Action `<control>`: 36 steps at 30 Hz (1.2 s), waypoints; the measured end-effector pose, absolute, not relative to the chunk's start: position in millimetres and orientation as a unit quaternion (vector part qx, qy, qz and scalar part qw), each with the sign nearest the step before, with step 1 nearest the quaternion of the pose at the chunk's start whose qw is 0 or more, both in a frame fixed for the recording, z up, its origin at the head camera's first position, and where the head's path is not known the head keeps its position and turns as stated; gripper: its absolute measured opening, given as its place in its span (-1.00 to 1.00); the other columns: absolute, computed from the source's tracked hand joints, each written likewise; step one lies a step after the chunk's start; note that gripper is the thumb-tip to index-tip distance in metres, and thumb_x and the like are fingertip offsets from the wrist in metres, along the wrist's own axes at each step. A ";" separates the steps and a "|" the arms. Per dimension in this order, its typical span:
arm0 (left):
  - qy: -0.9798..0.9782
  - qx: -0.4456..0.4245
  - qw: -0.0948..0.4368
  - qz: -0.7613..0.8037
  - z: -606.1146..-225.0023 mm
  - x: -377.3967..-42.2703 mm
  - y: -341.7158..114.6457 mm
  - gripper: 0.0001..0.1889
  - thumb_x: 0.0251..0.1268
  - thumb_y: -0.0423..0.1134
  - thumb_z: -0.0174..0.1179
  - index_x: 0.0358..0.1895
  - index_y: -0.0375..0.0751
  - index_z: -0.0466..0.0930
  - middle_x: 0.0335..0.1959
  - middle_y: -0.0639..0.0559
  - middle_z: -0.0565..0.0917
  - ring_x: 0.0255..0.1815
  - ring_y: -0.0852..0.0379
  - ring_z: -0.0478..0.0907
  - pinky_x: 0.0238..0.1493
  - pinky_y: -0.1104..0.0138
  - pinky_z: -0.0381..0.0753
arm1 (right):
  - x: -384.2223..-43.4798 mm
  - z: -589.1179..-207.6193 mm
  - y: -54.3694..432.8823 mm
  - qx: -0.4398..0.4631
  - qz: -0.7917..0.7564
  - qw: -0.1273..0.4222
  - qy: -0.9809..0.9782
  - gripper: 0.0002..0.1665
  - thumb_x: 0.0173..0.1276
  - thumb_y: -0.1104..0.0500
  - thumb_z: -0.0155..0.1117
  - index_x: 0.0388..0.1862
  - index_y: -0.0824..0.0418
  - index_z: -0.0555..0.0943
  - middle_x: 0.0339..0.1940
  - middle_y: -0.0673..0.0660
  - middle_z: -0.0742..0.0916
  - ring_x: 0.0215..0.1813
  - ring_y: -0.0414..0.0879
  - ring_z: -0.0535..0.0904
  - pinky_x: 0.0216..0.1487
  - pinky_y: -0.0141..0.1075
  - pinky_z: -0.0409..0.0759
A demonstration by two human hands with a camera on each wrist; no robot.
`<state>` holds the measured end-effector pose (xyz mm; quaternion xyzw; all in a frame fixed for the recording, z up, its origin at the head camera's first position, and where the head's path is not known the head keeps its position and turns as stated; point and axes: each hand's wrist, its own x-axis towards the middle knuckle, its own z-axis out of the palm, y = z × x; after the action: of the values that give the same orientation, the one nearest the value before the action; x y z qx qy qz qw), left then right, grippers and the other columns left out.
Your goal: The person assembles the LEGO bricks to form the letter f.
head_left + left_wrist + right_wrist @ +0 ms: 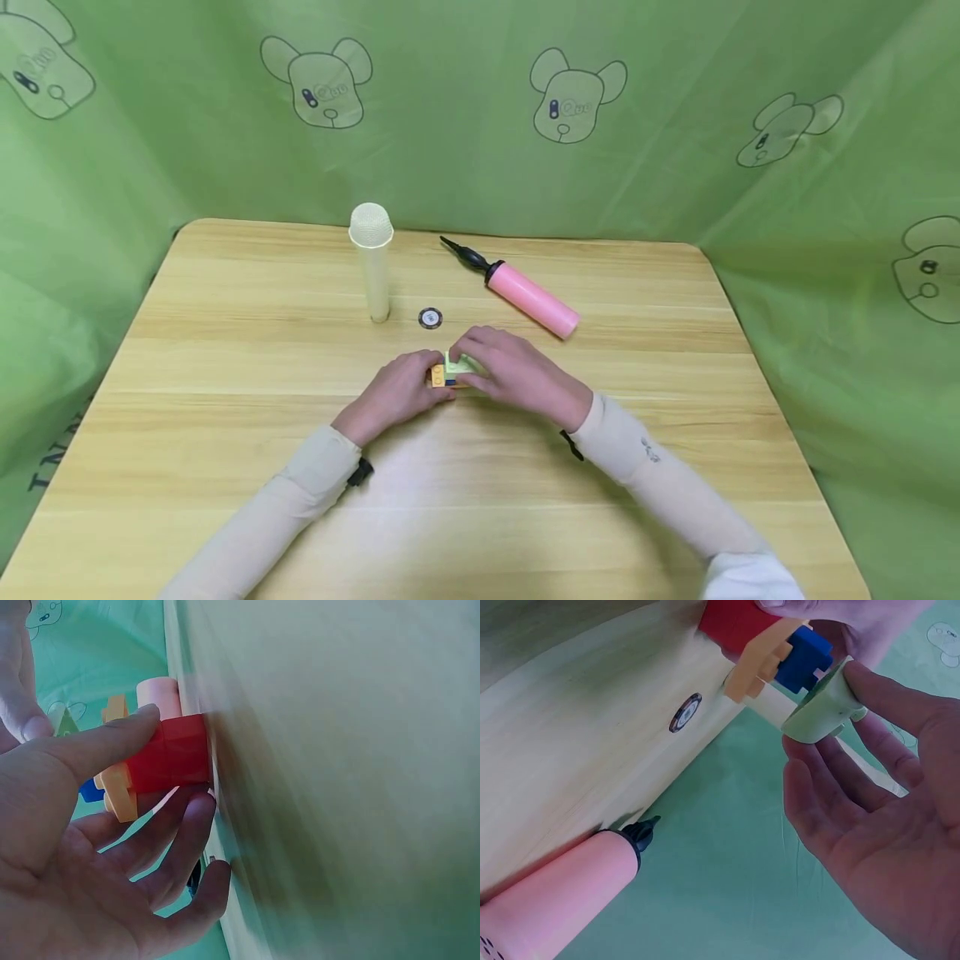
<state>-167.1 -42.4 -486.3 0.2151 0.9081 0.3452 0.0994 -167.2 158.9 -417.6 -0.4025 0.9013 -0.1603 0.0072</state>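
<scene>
My left hand grips a red building brick between thumb and fingers, close to the tabletop. On top of the red brick lies a wider orange studded brick, and a small blue brick sits on that. With thumb and fingertips my right hand pinches a light green building brick, slightly tilted in the right wrist view. The green brick's lower edge is right at the blue brick's studs. In the head view the hands cover most of the stack and the red brick is hidden.
On the wooden table, a cream microphone stands upright behind the left hand. A dark-rimmed round chip lies just beyond the bricks. Further right lies a pink hand pump with a black nozzle. Green curtain surrounds the table's back and sides.
</scene>
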 end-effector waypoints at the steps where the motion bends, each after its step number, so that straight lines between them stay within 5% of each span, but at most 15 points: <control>1: 0.908 0.215 0.099 0.346 -486.2 -167.1 -42.4 -0.67 0.11 -0.12 0.51 -0.17 -0.18 0.62 -0.40 0.11 0.59 -0.42 0.15 0.50 -0.39 0.28 0.51 | -167.2 -418.3 158.3 -0.403 -0.156 0.008 0.902 -0.70 0.29 0.15 0.47 -0.03 0.12 0.63 -0.05 0.03 0.69 -0.01 -0.11 0.61 0.03 -0.23 0.62; 36: 0.907 0.220 0.100 0.344 -486.8 -167.8 -44.0 -0.66 0.12 -0.10 0.50 -0.15 -0.20 0.63 -0.38 0.11 0.61 -0.42 0.18 0.51 -0.38 0.32 0.53 | -165.4 -422.1 153.6 -0.406 -0.123 0.010 0.905 -0.70 0.28 0.17 0.48 -0.03 0.13 0.65 -0.05 -0.01 0.69 -0.04 -0.13 0.54 0.03 -0.26 0.58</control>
<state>-167.8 -44.0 -486.8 0.2196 0.9075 0.3440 0.0997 -165.4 153.6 -422.1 -0.4064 0.9054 -0.1227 0.0097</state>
